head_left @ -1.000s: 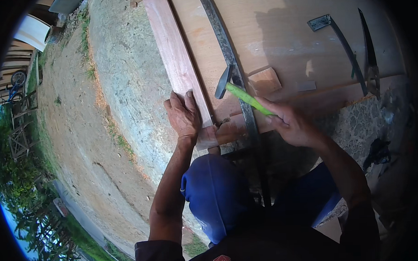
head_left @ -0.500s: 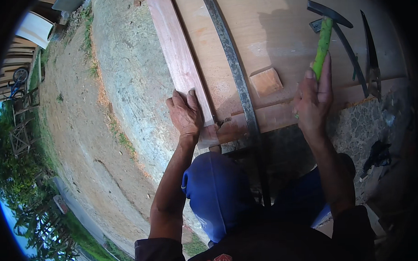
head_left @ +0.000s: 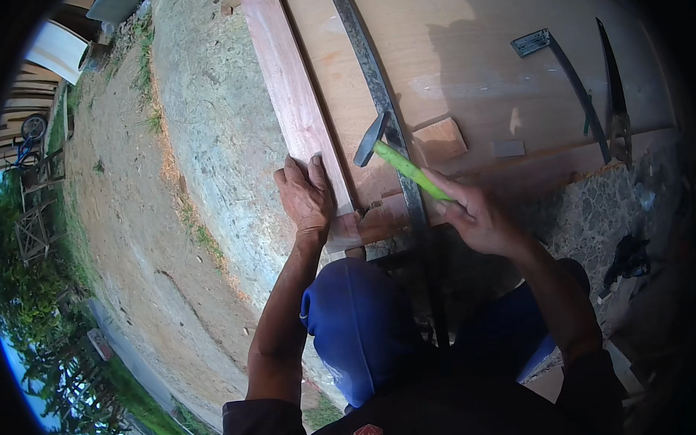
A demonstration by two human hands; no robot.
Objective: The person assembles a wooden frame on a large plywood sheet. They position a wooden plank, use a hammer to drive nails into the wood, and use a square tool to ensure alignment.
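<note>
A long pinkish wooden plank [head_left: 290, 89] runs along the left edge of a broad wooden panel [head_left: 480, 59]. My left hand [head_left: 306, 194] is closed over the plank's near end, its fingers lying across the top. In my right hand [head_left: 482, 220] I grip a hammer [head_left: 411, 169] by its bright green handle. The dark steel head is tilted, hovering over or close to a grey metal bar [head_left: 381, 82] and right of the plank. Whether the head touches anything, I cannot tell. Under the plank's near end, a crosswise board [head_left: 384, 218] shows a rough, chipped spot.
On the panel lie a square wooden block [head_left: 439, 140] and a small grey flat piece [head_left: 508, 148]. Farther right are a try square [head_left: 565, 64] and a handsaw [head_left: 616, 93]. A black plastic bag [head_left: 629, 260] sits at the right. Bare ground [head_left: 124, 164] stretches left.
My right hand has swung the hammer left and lowered it, from upright near the try square to beside the plank. My left hand stays on the plank, which has shifted slightly left.
</note>
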